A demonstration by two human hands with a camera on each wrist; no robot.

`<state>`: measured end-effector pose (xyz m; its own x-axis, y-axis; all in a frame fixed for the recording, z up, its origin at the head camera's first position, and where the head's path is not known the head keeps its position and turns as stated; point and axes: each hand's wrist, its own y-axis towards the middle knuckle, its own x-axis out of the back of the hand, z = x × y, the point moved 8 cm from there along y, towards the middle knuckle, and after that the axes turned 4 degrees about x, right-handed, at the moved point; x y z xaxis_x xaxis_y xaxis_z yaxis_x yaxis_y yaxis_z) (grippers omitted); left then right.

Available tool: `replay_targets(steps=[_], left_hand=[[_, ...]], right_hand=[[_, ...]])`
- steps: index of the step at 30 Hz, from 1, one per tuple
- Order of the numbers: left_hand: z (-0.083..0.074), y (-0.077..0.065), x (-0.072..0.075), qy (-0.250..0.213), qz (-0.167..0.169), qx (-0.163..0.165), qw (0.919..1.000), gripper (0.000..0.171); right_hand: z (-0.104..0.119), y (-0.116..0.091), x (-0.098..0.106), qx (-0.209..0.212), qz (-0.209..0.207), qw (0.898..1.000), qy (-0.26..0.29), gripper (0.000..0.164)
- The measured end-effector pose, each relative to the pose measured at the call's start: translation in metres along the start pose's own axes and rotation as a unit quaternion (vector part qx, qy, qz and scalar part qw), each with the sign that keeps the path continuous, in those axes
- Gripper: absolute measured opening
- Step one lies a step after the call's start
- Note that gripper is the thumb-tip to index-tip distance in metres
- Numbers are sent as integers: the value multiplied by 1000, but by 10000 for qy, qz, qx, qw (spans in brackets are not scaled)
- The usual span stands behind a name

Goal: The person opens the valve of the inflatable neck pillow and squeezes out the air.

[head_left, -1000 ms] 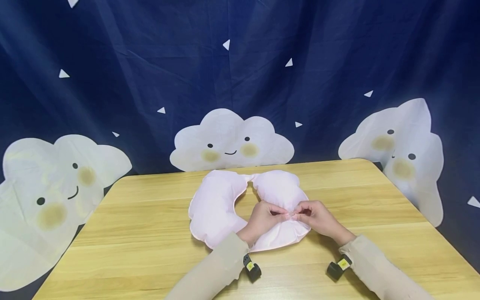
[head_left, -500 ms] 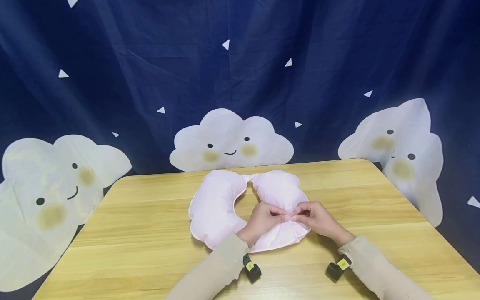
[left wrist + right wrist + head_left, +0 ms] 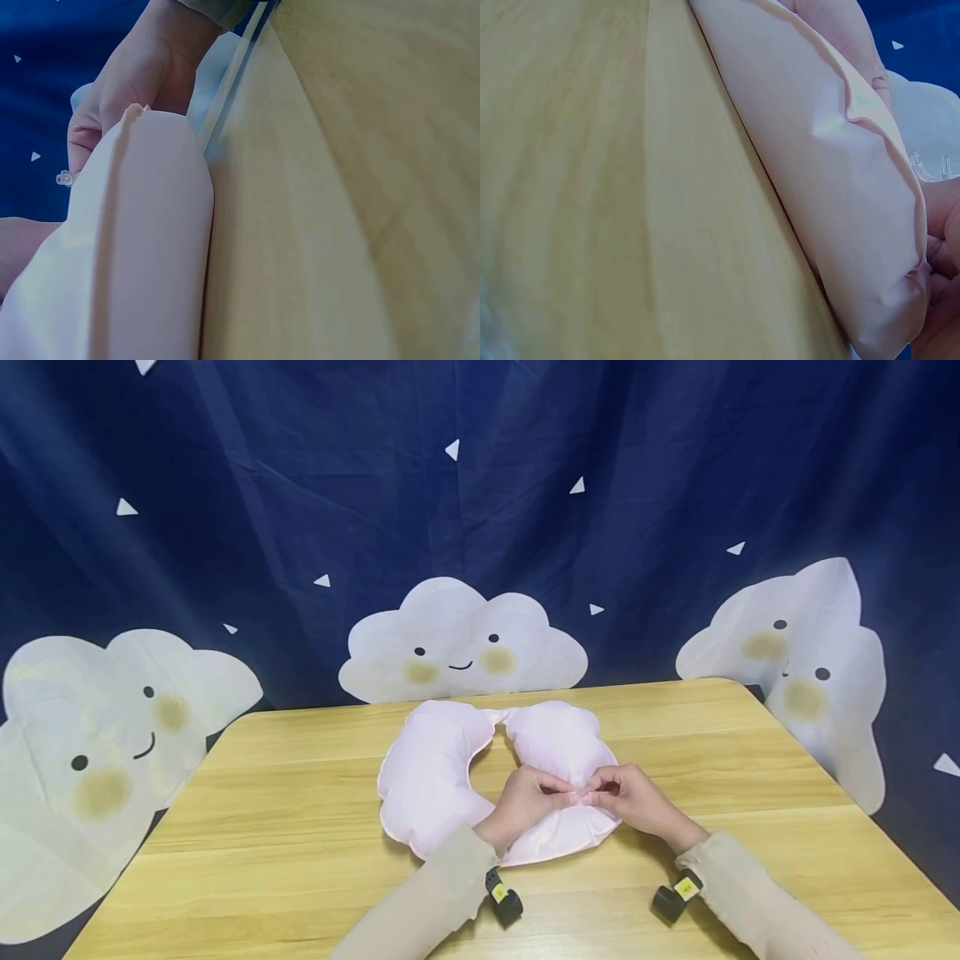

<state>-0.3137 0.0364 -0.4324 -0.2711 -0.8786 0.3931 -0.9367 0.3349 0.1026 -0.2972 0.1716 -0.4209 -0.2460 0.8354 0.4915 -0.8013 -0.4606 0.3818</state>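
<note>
A pale pink inflatable neck pillow [image 3: 427, 768] lies puffed up on the wooden table, its two ends meeting at the far side. My left hand [image 3: 525, 799] reaches over its near curve, thumb and forefinger pinching the pillow's right arm. Opposite it, my right hand [image 3: 637, 799] pinches the same spot, and the fingertips of both hands almost meet. A small clear valve [image 3: 65, 178] stands out there in the left wrist view, close to the right hand's fingers. From above, the fingertips largely cover the valve. Creases run through the pillow below the hands.
The wooden table [image 3: 262, 827] has rounded far corners. Behind it hangs a dark blue curtain [image 3: 285, 485] printed with white clouds and triangles. A black wrist camera [image 3: 505, 903] hangs under the left sleeve and another wrist camera [image 3: 671, 902] under the right.
Both hands stay at the same spot on the pillow, with only a very slight shift of the fingers. The pillow has not moved.
</note>
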Motion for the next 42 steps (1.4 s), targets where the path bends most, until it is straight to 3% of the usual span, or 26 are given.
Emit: replay_targets(steps=[7, 16, 23, 29, 34, 39, 42], left_hand=[[2, 1, 0, 6, -16, 67, 10000, 8], [1, 0, 2, -372, -70, 273, 9989, 8], [-3, 0, 4, -424, -117, 130, 9989, 7], [-9, 0, 8, -232, 224, 165, 9993, 10], [-25, 0, 32, 197, 399, 158, 9989, 17], [-43, -1, 68, 629, 339, -256, 9971, 19], [-49, -3, 93, 651, 252, -419, 9967, 20]], right_hand=[[-2, 0, 0, -33, 12, 10000, 42, 6], [3, 2, 3, 88, -165, 9995, 238, 3], [8, 2, 6, 237, -336, 9987, 309, 9], [7, 3, 7, 318, -478, 9983, 96, 14], [12, 5, 5, 566, -493, 9971, 109, 17], [14, 5, 4, 702, -513, 9957, 323, 18], [12, 4, 5, 592, -549, 9957, 464, 17]])
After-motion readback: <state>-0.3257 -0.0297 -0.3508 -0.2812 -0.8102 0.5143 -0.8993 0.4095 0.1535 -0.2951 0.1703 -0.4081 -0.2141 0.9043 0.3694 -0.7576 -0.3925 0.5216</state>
